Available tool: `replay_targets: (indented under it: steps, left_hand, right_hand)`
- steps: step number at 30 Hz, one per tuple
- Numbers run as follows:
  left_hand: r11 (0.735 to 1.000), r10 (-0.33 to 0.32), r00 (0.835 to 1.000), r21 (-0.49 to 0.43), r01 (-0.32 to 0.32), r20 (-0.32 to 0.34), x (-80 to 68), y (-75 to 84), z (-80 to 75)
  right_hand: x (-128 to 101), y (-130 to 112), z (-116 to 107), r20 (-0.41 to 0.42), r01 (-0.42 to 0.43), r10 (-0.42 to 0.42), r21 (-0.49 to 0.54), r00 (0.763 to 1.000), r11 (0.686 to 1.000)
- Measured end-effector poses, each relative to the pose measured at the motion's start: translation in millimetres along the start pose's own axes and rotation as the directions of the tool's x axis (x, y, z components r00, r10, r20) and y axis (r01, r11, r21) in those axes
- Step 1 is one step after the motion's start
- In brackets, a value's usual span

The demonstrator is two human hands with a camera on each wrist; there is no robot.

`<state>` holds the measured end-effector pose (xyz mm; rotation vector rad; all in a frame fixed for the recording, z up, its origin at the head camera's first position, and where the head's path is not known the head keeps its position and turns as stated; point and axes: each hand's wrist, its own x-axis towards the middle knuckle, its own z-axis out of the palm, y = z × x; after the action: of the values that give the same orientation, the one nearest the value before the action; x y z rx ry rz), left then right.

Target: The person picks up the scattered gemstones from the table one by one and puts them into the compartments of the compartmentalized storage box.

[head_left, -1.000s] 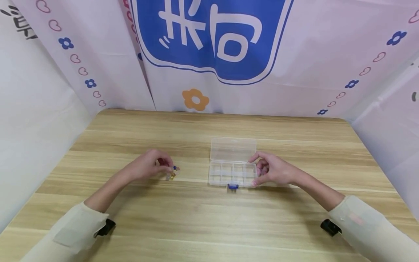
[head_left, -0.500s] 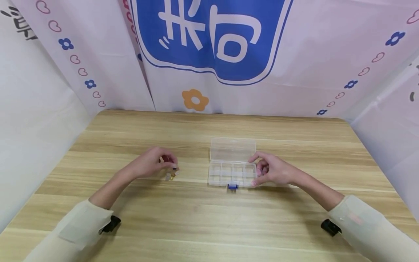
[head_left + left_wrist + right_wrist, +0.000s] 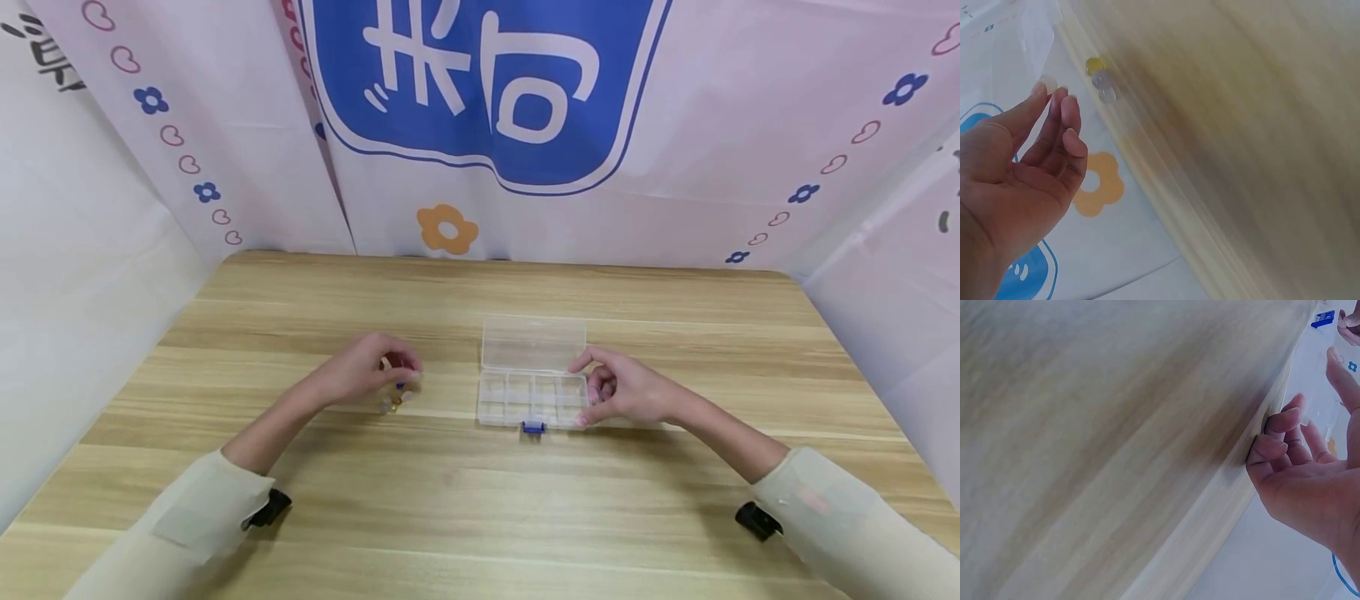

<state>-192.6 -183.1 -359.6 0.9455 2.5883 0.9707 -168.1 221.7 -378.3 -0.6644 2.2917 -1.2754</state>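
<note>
In the head view my left hand [image 3: 371,367] is raised a little over a small cluster of beads [image 3: 397,404]. It pinches a small pale, clear bead [image 3: 1049,82] between thumb and index fingertips, as the left wrist view shows. Below lie a yellow bead [image 3: 1095,66] and clear ones; a dark blue bead [image 3: 400,385] shows under the fingers. My right hand [image 3: 633,387] grips the right end of a clear plastic compartment box [image 3: 521,400], thumb at the front corner and index finger at the back one. The box's lid [image 3: 534,342] lies folded back.
A blue latch [image 3: 533,427] sticks out from the box's front edge. Wood-grained tabletop [image 3: 465,508] surrounds the box and beads. A printed white cloth [image 3: 652,225] hangs behind the table, with more cloth at both sides.
My left hand has moved right and slightly away from me, off the bead cluster, with a bead now between its fingertips. My right hand and the box have stayed put.
</note>
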Motion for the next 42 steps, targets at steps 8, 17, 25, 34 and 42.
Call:
replay_targets:
  steps: [8,17,25,34,42]
  left_hand:
    - [0.998,-0.019,1.000,-0.062,0.019,-0.010,6.1,7.8,4.6]
    - [0.996,0.003,1.000,-0.085,-0.003,0.003,14.9,10.3,11.2]
    - [0.994,0.015,1.000,-0.108,-0.014,0.007,18.5,15.8,14.9]
    - [0.992,0.027,1.000,-0.125,-0.027,0.000,24.5,23.4,18.4]
    - [0.990,0.040,0.999,-0.136,-0.041,-0.006,28.0,29.4,21.0]
  right_hand:
    - [-0.1,0.6,-0.4,0.011,-0.006,0.006,-0.004,1.000,1.000]
    - [-0.2,0.2,-0.6,0.009,-0.014,0.014,0.007,1.000,1.000]
    - [-0.8,0.8,-0.5,0.007,0.005,-0.005,-0.003,1.000,1.000]
    - [-0.4,1.6,-0.9,0.004,0.011,-0.011,-0.008,1.000,1.000]
    - [-0.8,2.6,-0.9,0.007,0.014,-0.014,-0.001,1.000,1.000]
